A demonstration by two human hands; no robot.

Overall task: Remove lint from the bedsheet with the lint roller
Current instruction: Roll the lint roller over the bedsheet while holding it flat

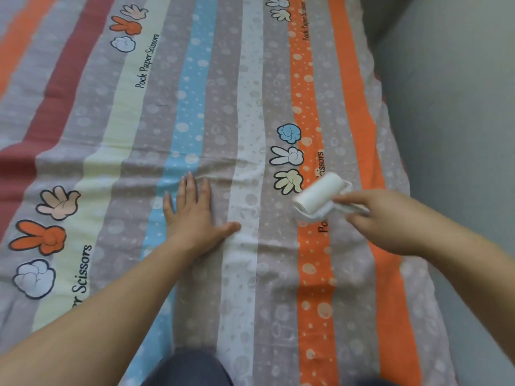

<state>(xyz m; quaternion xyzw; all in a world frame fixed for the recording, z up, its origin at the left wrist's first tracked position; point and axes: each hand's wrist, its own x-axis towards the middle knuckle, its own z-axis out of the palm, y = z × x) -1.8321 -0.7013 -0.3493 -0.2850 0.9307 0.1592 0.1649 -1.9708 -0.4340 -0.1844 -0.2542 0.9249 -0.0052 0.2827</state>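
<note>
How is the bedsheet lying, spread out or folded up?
Spread out. The bedsheet lies flat with its stripes running unbroken; the left hand rests flat on it.

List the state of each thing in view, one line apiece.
left hand: flat, fingers straight, pressing the bedsheet.
right hand: grips the handle of the lint roller.
lint roller: held over the orange stripe; blurred, contact with the bedsheet unclear.
bedsheet: spread out, lightly wrinkled near the left hand.

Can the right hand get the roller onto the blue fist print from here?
Probably yes: the right hand holds the lint roller just short of the blue fist print, with only flat bedsheet between.
</note>
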